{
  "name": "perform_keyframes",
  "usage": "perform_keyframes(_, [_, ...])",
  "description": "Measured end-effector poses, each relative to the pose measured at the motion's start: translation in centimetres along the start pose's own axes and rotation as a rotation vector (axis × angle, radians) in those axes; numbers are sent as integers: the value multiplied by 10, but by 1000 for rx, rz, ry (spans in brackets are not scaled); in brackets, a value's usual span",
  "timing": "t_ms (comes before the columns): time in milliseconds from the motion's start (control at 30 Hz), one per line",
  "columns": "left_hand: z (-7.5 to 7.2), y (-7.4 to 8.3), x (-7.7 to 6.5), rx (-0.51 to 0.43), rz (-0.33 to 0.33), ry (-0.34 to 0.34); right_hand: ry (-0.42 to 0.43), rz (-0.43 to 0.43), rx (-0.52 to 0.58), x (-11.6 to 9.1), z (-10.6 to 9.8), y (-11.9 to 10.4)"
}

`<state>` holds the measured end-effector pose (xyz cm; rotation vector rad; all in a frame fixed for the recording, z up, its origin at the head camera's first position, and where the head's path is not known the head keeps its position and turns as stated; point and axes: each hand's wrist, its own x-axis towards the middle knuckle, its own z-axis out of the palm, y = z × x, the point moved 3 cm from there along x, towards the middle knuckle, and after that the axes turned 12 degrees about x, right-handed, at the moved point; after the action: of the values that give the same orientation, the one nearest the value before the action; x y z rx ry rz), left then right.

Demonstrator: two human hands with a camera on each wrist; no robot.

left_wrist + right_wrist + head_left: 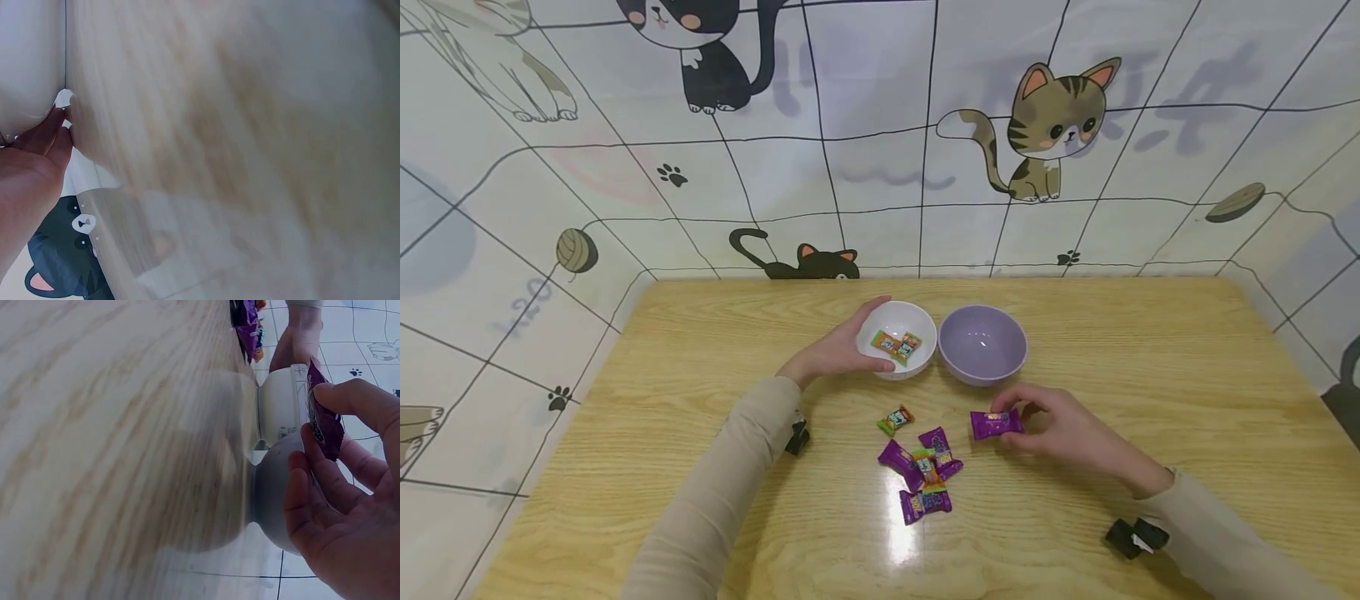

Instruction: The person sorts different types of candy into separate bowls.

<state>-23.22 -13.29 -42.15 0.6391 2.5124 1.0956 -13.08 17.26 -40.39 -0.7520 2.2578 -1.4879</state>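
My left hand [844,348] grips the white bowl [898,373] from its left side, thumb at the near rim and fingers round the back. Two orange-and-green wrapped candies [897,345] lie inside that bowl. In my right hand [1060,427] a purple wrapped candy [995,424] is pinched between thumb and fingers, in front of the purple bowl [983,343]. The right wrist view shows this purple candy [325,419] held up off the table. Nothing shows inside the purple bowl, which stands close against the white one.
On the wooden table [715,333], a small orange-and-green candy [896,420] lies in front of the white bowl. Nearer to me is a loose pile of three purple candies [925,505] and one orange-and-green candy [929,470]. A cat-print cloth [880,167] rises behind the table.
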Motion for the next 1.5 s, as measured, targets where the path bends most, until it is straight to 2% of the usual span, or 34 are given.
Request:
perform_keyframes(467, [0, 1, 1, -12, 16, 1, 84, -151, -30, -2, -10, -9])
perform_keyframes(733, [-1, 0, 0, -24, 20, 5, 130, -198, -38, -1, -16, -18])
perform_keyframes(1133, [-1, 1, -1, -14, 15, -4, 177, -138, -36, 3, -22, -19])
perform_keyframes(1500, [0, 1, -1, -14, 23, -2, 241, -136, 30, 13, -23, -18])
